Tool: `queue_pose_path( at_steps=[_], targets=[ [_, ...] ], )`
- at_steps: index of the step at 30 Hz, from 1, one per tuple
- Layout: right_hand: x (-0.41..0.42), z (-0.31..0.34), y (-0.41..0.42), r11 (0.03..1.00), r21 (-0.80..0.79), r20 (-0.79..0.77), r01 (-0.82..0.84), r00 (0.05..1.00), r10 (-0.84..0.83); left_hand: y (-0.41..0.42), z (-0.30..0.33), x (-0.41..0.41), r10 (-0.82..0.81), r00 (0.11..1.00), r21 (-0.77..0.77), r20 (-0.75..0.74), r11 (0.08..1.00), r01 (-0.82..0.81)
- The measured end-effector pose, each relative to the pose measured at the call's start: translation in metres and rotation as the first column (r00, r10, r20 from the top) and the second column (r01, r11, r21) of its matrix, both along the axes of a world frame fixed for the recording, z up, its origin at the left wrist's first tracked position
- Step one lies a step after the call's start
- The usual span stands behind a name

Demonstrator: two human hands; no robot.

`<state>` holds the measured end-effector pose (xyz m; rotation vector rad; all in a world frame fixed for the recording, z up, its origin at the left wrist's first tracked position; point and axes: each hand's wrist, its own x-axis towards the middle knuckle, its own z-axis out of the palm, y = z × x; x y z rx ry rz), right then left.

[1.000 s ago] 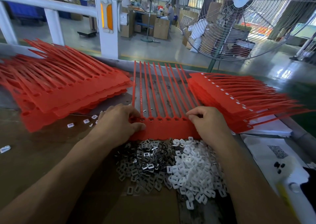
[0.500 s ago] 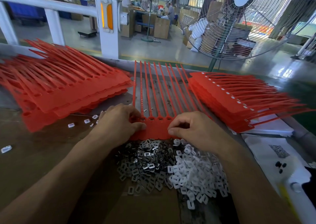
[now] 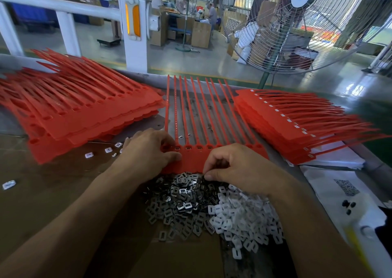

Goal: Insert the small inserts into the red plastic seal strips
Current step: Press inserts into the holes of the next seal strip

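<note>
Left hand (image 3: pixel 148 150) pressing red seal strip (image 3: pixel 192 156), right hand (image 3: pixel 237 167) curled over inserts (image 3: pixel 203 205), perhaps pinching one

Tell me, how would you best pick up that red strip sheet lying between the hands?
Probably by the flat solid band along the near edge of the red strip sheet, coming from the near side above the pile of inserts. The far end is only thin, loose tails, while the band is broad; the left hand already presses it there.
</note>
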<state>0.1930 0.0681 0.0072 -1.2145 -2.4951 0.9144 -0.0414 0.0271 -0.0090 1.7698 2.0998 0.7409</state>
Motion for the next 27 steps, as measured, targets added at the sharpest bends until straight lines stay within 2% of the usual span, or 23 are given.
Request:
queue_pose_path(
  at_steps=[5,12,15,17,22,27],
  targets=[
    [0.005,0.003,0.000,0.997,-0.070,-0.119,0.012,0.993,-0.020,0.000,0.001,0.001,-0.002,1.000,-0.004,0.006,1.000,0.002],
    [0.014,-0.001,0.006,0.973,-0.175,-0.224,0.148,0.957,-0.186,-0.003,0.003,0.000,-0.006,1.000,-0.022,0.008,1.000,0.006],
    [0.019,-0.003,0.013,0.961,-0.081,-0.264,0.266,0.924,-0.278,-0.003,0.003,0.001,-0.008,1.000,-0.021,0.008,1.000,0.009],
    [0.024,-0.005,0.019,0.921,-0.037,-0.312,0.387,0.871,-0.378,-0.003,0.004,0.001,-0.007,1.000,-0.023,0.014,1.000,0.007],
    [0.037,-0.012,0.033,0.752,-0.060,-0.381,0.656,0.681,-0.625,-0.003,0.004,0.001,-0.007,1.000,-0.021,0.013,1.000,0.007],
    [0.034,-0.016,0.036,0.717,-0.071,-0.327,0.694,0.663,-0.674,-0.004,0.005,0.002,-0.012,1.000,-0.028,0.005,1.000,0.012]
  ],
)
